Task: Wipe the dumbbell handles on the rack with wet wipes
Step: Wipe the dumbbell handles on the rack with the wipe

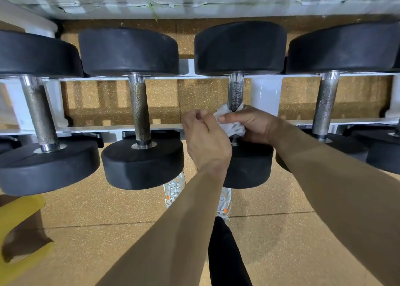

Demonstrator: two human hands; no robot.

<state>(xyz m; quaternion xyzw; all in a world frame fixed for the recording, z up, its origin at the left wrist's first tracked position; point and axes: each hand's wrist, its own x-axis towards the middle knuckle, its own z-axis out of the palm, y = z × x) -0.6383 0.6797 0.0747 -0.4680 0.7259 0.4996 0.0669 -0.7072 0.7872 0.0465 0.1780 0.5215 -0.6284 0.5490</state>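
Several black dumbbells lie across a white rack (151, 127), their knurled metal handles pointing toward me. My right hand (253, 124) grips a crumpled white wet wipe (231, 127) wrapped round the lower part of the third dumbbell's handle (236, 93), whose upper part looks dark and wet. My left hand (205, 138) is just left of that handle with fingers curled, pinching an edge of the wipe. Handles of the neighbouring dumbbells stand at the left (139, 110) and at the right (324, 106).
Cork-coloured floor mats lie under and in front of the rack. My grey shoes (174, 190) stand below the near dumbbell heads. A yellow object (19, 231) sits at the bottom left. A white corrugated wall runs behind the rack.
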